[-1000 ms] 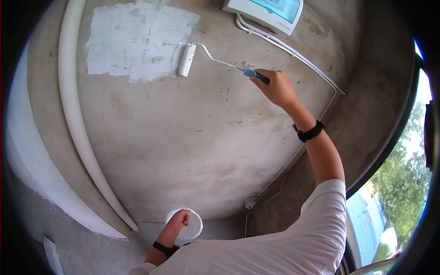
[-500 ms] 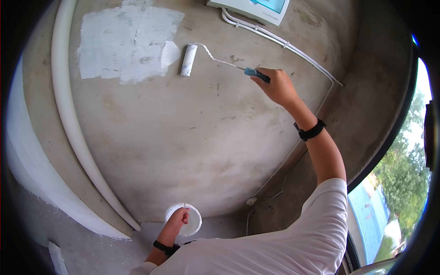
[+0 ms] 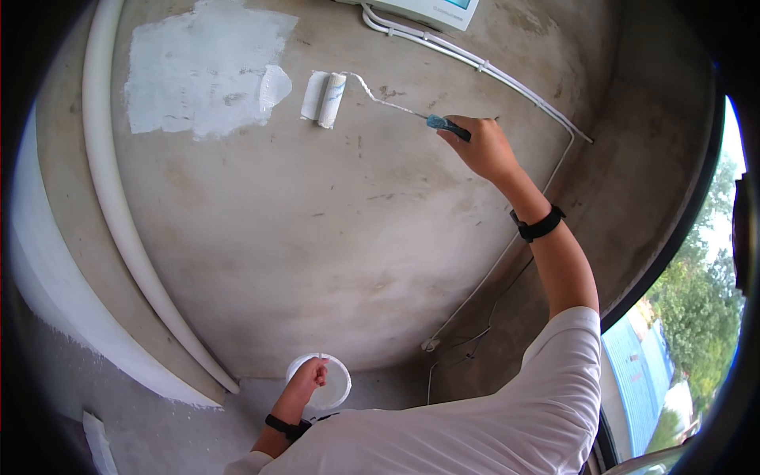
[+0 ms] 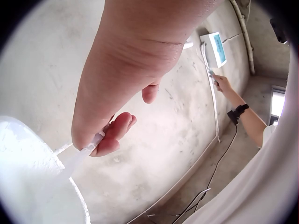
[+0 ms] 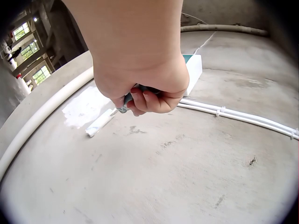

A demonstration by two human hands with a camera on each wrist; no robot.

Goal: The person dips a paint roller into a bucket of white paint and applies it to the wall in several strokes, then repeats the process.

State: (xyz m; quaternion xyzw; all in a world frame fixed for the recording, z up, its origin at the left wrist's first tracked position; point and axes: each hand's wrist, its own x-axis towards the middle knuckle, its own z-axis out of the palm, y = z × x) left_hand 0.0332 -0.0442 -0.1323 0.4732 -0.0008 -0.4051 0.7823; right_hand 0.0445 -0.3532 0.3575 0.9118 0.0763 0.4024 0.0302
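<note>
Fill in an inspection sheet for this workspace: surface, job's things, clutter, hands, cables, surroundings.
Surface: grey wall, stained, with a large white patch upper left and a separate small white strip.
Job's things: paint roller along the strip's right edge; white bucket low in the head view, fill level unclear.
Clutter: one pale piece on the floor, lower left; cannot tell what it is.
Hands: right hand grips the paint roller; left hand holds the bucket's handle.
Cables: white conduits clipped to the wall below a white box; thin dark cables at lower right.
Surroundings: thick white pipe at left; window at right.
</note>
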